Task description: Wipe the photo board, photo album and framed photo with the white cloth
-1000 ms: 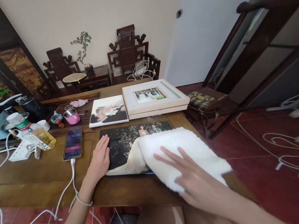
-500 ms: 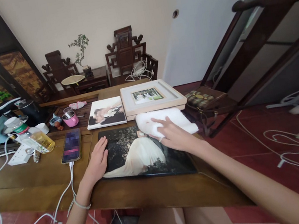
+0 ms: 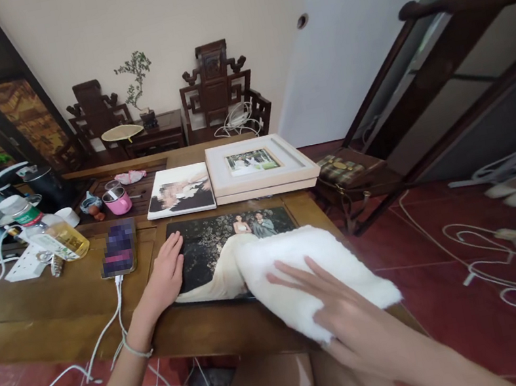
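A large dark photo print [image 3: 212, 244] of a couple lies flat near the front edge of the wooden table [image 3: 57, 301]. My left hand [image 3: 167, 275] lies open with its fingers flat on the print's left edge. My right hand [image 3: 339, 312] is spread flat on a white fluffy towel [image 3: 301, 265], which covers the print's near right corner and hangs past the table edge.
Behind the print lie a smaller photo [image 3: 180, 190] and a white framed picture [image 3: 258, 166]. To the left are a phone [image 3: 118, 247] on a white cable, a bottle of yellow liquid [image 3: 48, 233], a pink cup [image 3: 117, 201] and a power strip [image 3: 26, 266]. Cables trail over the red floor.
My right hand has drawn the towel from the print's far right corner back to its near right corner, toward me. My left hand has stayed on the left edge.
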Demonstrator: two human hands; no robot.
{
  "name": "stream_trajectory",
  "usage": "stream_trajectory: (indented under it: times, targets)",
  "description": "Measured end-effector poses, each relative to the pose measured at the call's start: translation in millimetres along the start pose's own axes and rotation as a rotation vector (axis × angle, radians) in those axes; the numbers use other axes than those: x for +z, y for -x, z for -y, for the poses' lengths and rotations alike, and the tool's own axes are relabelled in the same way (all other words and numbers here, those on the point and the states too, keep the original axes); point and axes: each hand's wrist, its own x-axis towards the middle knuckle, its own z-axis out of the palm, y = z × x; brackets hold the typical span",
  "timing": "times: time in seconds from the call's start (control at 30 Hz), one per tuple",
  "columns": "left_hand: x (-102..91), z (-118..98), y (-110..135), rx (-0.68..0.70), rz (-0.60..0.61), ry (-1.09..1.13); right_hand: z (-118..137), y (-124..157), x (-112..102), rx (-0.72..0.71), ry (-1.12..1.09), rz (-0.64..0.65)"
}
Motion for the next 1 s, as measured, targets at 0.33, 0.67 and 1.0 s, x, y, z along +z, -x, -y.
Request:
stream_trajectory:
  times: [0.33,0.67,1.0]
  targets:
    - [-1.7,-2.3,0.7,-0.026,0.015,0.012,-85.1,-101.7,0.9,0.146,0.127,0.024]
    - [3.5,-1.1,1.5,-0.016,-0.029,0.01,4.7,-20.3,4.0,0.022,0.041,0.061]
    - [2.4,-0.3,2.4,-0.009,-0.019,0.035,-29.7,-67.1,4.6,0.062,0.031,0.062]
